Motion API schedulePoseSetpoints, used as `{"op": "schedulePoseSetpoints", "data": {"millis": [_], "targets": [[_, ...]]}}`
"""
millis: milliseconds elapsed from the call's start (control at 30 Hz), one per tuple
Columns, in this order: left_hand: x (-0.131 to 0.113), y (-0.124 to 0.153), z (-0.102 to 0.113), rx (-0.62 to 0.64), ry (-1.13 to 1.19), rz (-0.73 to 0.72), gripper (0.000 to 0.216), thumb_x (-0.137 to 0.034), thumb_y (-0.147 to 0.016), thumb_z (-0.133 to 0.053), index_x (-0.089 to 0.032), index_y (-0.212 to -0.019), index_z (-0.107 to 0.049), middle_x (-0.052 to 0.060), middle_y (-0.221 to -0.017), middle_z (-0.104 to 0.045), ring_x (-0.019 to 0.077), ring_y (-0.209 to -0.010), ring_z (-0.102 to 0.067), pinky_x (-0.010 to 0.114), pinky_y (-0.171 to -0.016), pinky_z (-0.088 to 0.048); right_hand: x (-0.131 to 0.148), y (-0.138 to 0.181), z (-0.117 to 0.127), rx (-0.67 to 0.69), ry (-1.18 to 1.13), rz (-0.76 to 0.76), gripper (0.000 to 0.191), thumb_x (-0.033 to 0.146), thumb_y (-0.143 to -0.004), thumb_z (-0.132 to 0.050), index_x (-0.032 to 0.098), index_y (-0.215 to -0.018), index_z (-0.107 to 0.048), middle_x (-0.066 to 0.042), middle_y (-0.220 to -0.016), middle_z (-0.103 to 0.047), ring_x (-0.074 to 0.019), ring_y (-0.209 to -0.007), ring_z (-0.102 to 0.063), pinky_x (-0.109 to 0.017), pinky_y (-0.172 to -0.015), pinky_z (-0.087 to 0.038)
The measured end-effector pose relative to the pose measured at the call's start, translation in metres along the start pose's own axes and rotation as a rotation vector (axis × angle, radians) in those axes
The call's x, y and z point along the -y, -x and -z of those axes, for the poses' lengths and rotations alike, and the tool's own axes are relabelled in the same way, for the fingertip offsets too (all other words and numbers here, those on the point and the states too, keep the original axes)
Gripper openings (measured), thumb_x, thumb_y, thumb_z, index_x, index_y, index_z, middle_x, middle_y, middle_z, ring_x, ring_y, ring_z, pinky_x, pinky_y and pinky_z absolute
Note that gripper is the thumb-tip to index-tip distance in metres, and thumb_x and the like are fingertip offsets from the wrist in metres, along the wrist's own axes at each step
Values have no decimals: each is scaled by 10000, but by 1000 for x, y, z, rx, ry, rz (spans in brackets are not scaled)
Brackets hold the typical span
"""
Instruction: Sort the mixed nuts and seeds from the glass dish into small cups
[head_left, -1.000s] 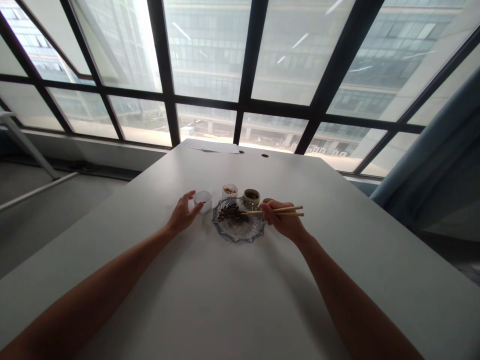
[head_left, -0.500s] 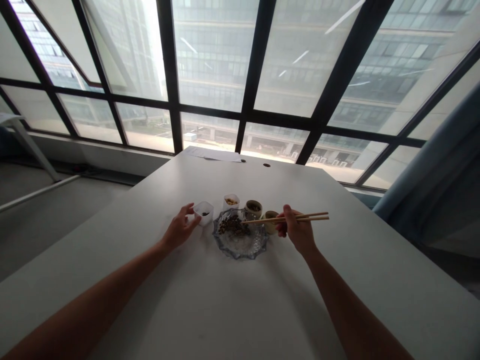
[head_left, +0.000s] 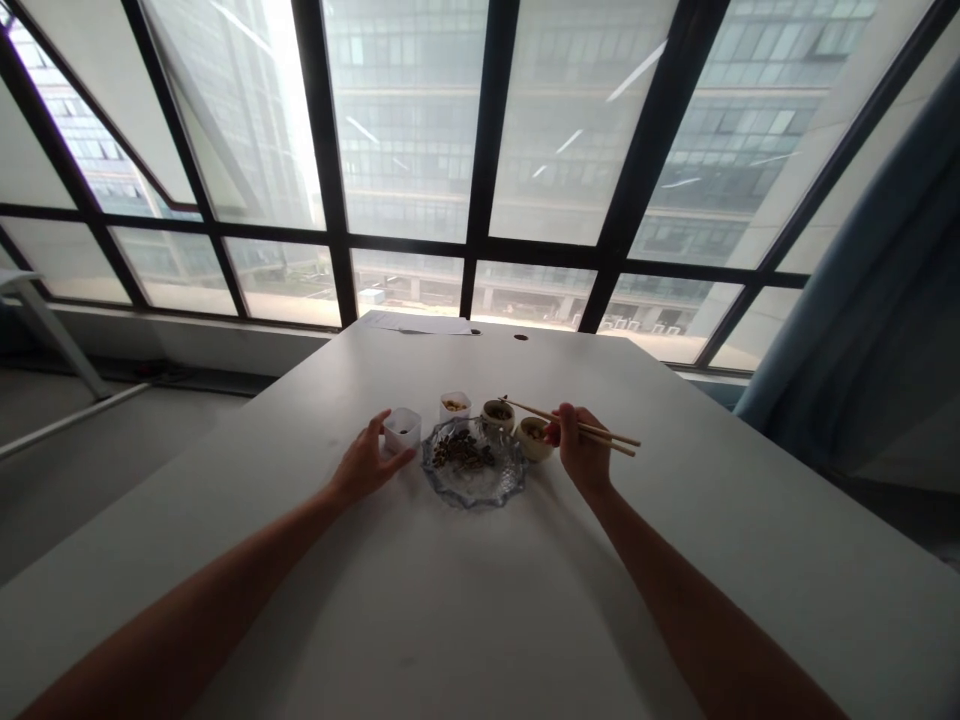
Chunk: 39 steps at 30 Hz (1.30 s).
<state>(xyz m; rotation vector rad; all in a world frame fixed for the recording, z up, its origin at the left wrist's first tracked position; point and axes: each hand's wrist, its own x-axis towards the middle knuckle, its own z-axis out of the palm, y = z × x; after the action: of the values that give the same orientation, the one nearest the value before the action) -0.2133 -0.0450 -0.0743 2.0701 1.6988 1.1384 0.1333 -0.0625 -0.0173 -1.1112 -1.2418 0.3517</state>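
My right hand [head_left: 585, 450] holds a pair of wooden chopsticks [head_left: 611, 438]. Their tips are raised above a pale round cup [head_left: 498, 428] with dark bits in it, and a small dark piece [head_left: 503, 399] shows at the tips. Close to my right fingers stands a second round cup [head_left: 534, 452]. My left hand [head_left: 367, 460] curves its thumb and fingers around a translucent white cup [head_left: 403, 440] with a small dark thing inside. Between the hands lies a scalloped glass plate [head_left: 480, 492], with a heap of dark seeds or pieces [head_left: 459, 450] on it.
Behind the plate stands another white cup [head_left: 454, 408] with yellowish pieces. Paper sheets [head_left: 416, 323] lie at the far edge of the white table [head_left: 420, 610]. Large windows rise beyond, and a blue curtain [head_left: 847, 290] hangs at the right.
The chopstick tips have lifted from the heap on the plate to above the round cup, with a dark piece at them. My left hand stays at the white cup. The view has shifted slightly.
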Motion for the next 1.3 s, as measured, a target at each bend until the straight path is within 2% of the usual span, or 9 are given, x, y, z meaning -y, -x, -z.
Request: {"op": "schedulePoseSetpoints", "data": {"millis": [133, 267, 467, 767, 1000, 1100, 1167, 1233, 1300], "targets": [[-5, -5, 0, -7, -27, 16, 904, -626, -747, -686, -193, -1466, -351, 174, -1209, -649, 333, -1101, -650, 484, -934, -505, -9, 0, -3, 47, 25, 14, 496, 678, -856, -596, 200, -729, -638, -32, -586, -671, -174, -510, -626, -294, -495, -516], [-14, -18, 0, 41, -7, 96, 966, -668, -735, -677, -138, -1466, -335, 202, -1167, -676, 345, -1081, -669, 468, -909, -520, 2, 10, -6, 24, -44, 65, 486, 647, -903, -553, 201, -733, -643, -12, -545, -621, -151, -456, -561, -273, -443, -457], [-15, -33, -3, 75, 54, 101, 823, -607, -728, -709, -144, -1361, -458, 175, -1105, -722, 322, -1023, -700, 419, -868, -545, 18, 32, -9, 348, 140, 344, 470, 538, -984, -468, 225, -676, -636, -18, -555, -615, -152, -485, -555, -289, -477, -444], [-6, -30, -5, 77, 152, 91, 708, -586, -732, -696, -157, -1266, -518, 140, -1093, -735, 286, -966, -717, 406, -853, -558, 11, 32, -9, 416, 304, 702, 286, 357, -975, -569, 241, -740, -683, -26, -652, -697, -172, -612, -625, -304, -608, -506], [-6, -30, -6, 91, 159, 96, 720, -595, -727, -701, -172, -1278, -515, 134, -1103, -733, 298, -992, -714, 414, -859, -561, 12, 37, -10, 450, 389, 817, 229, 322, -969, -600, 236, -797, -723, -14, -650, -715, -164, -603, -623, -299, -615, -514], [-7, -29, -5, 103, 174, 95, 723, -591, -730, -702, -169, -1286, -513, 138, -1128, -725, 301, -1013, -710, 416, -868, -559, 12, 41, -10, 433, 363, 825, 250, 318, -974, -588, 231, -784, -725, -17, -619, -696, -159, -573, -615, -293, -590, -509], [-7, -29, -5, 106, 183, 96, 738, -596, -728, -702, -165, -1295, -508, 141, -1137, -721, 304, -1020, -708, 419, -872, -557, 12, 44, -11, 428, 306, 768, 271, 340, -970, -587, 228, -763, -723, -26, -617, -687, -160, -568, -612, -293, -576, -511], [-7, -28, -4, 113, 194, 99, 760, -611, -728, -698, -163, -1309, -499, 143, -1139, -719, 304, -1020, -708, 418, -870, -558, 11, 47, -11, 391, 221, 632, 310, 374, -964, -586, 224, -723, -711, -34, -616, -683, -161, -558, -616, -292, -555, -510], [-6, -28, -5, 124, 201, 105, 784, -622, -727, -696, -159, -1325, -488, 147, -1138, -718, 304, -1019, -708, 415, -866, -557, 9, 49, -13, 285, 128, 416, 362, 426, -969, -567, 215, -706, -700, -36, -599, -689, -166, -537, -635, -291, -530, -510]]}}
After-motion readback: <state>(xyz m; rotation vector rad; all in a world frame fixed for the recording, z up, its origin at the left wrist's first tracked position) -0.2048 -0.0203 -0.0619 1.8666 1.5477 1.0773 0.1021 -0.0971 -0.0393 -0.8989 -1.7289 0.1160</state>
